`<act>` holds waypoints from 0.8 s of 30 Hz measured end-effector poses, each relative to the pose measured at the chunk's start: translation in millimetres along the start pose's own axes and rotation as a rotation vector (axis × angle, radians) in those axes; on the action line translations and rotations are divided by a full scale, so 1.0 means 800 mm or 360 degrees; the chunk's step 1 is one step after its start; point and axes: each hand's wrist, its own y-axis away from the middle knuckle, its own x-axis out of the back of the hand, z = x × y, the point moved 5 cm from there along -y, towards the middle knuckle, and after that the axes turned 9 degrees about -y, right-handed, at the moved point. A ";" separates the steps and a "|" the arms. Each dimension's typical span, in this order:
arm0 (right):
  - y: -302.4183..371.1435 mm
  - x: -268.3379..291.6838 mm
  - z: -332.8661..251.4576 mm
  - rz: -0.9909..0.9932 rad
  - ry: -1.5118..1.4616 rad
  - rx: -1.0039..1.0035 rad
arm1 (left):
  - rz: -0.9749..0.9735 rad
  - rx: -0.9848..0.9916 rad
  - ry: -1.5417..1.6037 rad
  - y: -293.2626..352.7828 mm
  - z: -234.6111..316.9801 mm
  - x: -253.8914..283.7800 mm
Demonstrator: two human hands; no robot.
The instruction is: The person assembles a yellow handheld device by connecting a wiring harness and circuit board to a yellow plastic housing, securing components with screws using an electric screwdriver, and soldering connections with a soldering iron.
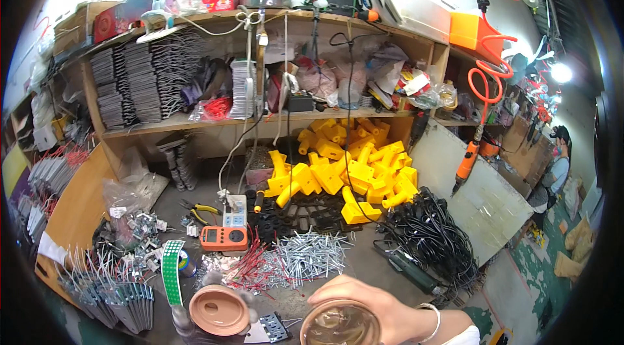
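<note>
The right hand comes in from the five o'clock edge of the view, its fingers curled around a clear round jar seen from above, gripping it near the rim. A thin bracelet rings the wrist. The left hand does not show in the view.

At nine o'clock from the jar, just beside it on the grey workbench, lies a round pinkish-brown lid. At twelve o'clock from the hand sits a heap of silver metal pins, with red wires mixed in at its left. Toward ten o'clock lie an orange meter and a strip of green-and-white labels. At one o'clock rests a bundle of black cables. Farther up, at twelve o'clock, a pile of yellow plastic parts fills the back of the bench under a wooden shelf. An orange power screwdriver hangs on a coiled hose at two o'clock.
</note>
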 end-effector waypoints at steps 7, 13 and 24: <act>0.018 -0.078 0.048 0.0074 -0.1344 -0.0810 | -0.0329 -0.0775 -0.1524 -0.002 0.024 -0.095; 0.047 -0.070 0.041 0.0113 -0.1222 -0.0641 | -0.0792 -0.0830 -0.1919 -0.025 -0.001 -0.167; 0.177 0.006 0.029 0.1166 -0.0502 -0.0644 | -0.0974 -0.1070 -0.2438 -0.081 -0.136 -0.240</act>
